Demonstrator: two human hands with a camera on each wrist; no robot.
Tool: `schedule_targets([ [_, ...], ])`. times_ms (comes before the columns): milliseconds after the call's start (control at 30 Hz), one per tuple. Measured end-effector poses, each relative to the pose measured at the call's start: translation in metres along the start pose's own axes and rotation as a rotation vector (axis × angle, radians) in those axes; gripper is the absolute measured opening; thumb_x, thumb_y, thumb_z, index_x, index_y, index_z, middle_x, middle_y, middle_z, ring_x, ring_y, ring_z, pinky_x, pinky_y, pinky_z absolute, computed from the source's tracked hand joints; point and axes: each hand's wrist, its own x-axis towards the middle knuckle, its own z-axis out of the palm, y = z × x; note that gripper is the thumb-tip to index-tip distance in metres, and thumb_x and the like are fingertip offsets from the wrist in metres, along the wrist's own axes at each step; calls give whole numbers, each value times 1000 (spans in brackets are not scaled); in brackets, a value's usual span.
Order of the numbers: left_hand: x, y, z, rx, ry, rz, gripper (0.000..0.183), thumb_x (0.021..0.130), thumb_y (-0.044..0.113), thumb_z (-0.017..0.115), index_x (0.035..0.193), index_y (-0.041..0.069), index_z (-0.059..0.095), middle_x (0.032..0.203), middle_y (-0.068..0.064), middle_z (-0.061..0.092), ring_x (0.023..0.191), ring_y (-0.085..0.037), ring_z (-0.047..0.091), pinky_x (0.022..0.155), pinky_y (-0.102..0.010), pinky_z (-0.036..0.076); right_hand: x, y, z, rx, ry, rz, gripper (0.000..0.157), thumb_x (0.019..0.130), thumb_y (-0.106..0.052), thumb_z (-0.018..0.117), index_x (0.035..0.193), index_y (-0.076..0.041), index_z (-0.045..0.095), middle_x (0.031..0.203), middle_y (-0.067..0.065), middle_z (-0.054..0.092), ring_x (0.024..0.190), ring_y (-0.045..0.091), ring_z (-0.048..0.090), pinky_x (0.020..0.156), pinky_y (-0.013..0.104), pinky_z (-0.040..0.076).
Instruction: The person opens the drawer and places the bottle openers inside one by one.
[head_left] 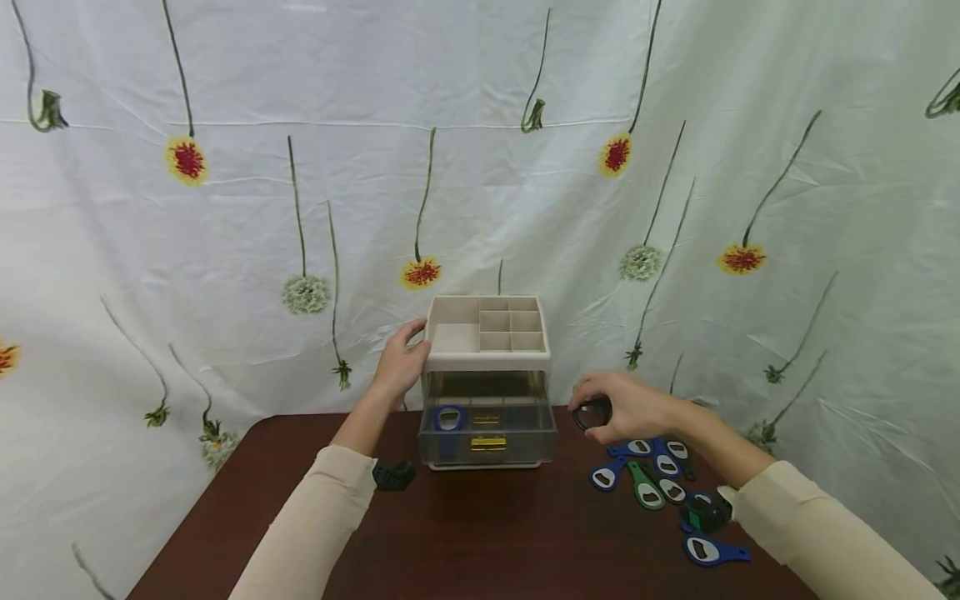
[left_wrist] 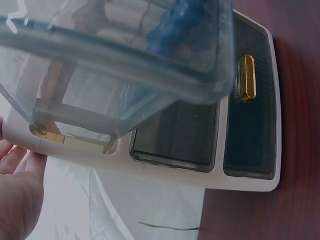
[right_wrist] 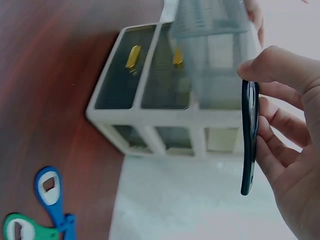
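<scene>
My right hand (head_left: pixel 626 407) pinches a dark bottle opener (right_wrist: pixel 250 137) between thumb and fingers, in the air to the right of a small drawer organizer (head_left: pixel 487 361). In the right wrist view the opener shows edge-on. My left hand (head_left: pixel 401 360) rests against the organizer's upper left side, its fingers touching the white frame. The top clear drawer (head_left: pixel 517 421) is pulled out. Inside it lies a blue bottle opener (head_left: pixel 449 418), seen as a blurred blue shape through the plastic in the left wrist view.
Several blue, green and dark bottle openers (head_left: pixel 648 496) lie in a loose pile on the brown table (head_left: pixel 465 542), right of the organizer. Two lower drawers with gold handles (right_wrist: pixel 133 56) are closed. A flower-patterned white cloth (head_left: pixel 225 250) hangs behind the table.
</scene>
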Motion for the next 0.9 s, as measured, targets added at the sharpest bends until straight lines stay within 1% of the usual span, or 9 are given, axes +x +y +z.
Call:
schedule_targets([
  [100, -1, -1, -3, 8, 9, -18, 55, 107, 14, 49, 161, 9, 37, 165, -9, 34, 143, -34, 43, 109, -51, 43, 17, -11, -5, -17, 0, -51, 29, 87, -18, 80, 115, -13, 75, 117, 1, 64, 89, 20, 62, 71, 33, 55],
  [200, -2, -1, -5, -4, 5, -17, 55, 107, 14, 48, 161, 9, 37, 165, -9, 33, 143, -34, 43, 109, -52, 43, 33, -23, -9, -52, -4, -87, 30, 86, -17, 80, 116, -12, 76, 117, 1, 65, 90, 21, 62, 72, 32, 53],
  [367, -1, 0, -3, -17, -6, 2, 55, 108, 14, 48, 161, 8, 36, 165, -11, 32, 144, -35, 42, 109, -52, 43, 63, -38, -9, -94, -25, -97, 31, 86, -18, 81, 116, -13, 76, 117, -1, 65, 95, 22, 62, 76, 33, 53],
  [500, -1, 1, 0, -13, -7, 9, 55, 107, 12, 47, 161, 6, 35, 165, -13, 31, 144, -37, 41, 109, -52, 42, 87, -44, 1, -115, -51, -120, 32, 86, -18, 82, 118, -12, 76, 118, -2, 66, 99, 22, 64, 80, 33, 52],
  [667, -1, 1, 1, -12, -1, 6, 55, 107, 12, 48, 161, 6, 36, 165, -12, 32, 143, -37, 42, 109, -52, 43, 112, -48, 18, -92, -95, -168, 32, 86, -17, 80, 117, -8, 76, 117, 0, 67, 101, 20, 64, 83, 30, 53],
  [767, -1, 1, 1, -15, -2, 6, 55, 107, 12, 48, 161, 6, 36, 165, -12, 32, 143, -36, 42, 109, -52, 43, 123, -47, 28, -95, -111, -180, 33, 86, -16, 80, 116, -5, 76, 115, 2, 67, 101, 21, 64, 84, 30, 53],
  [900, -3, 1, 0, -15, -9, 11, 56, 107, 12, 47, 161, 5, 35, 165, -13, 32, 144, -37, 41, 109, -53, 42, 133, -45, 38, -115, -112, -164, 32, 85, -15, 81, 115, -6, 77, 113, 3, 68, 101, 22, 65, 85, 28, 52],
])
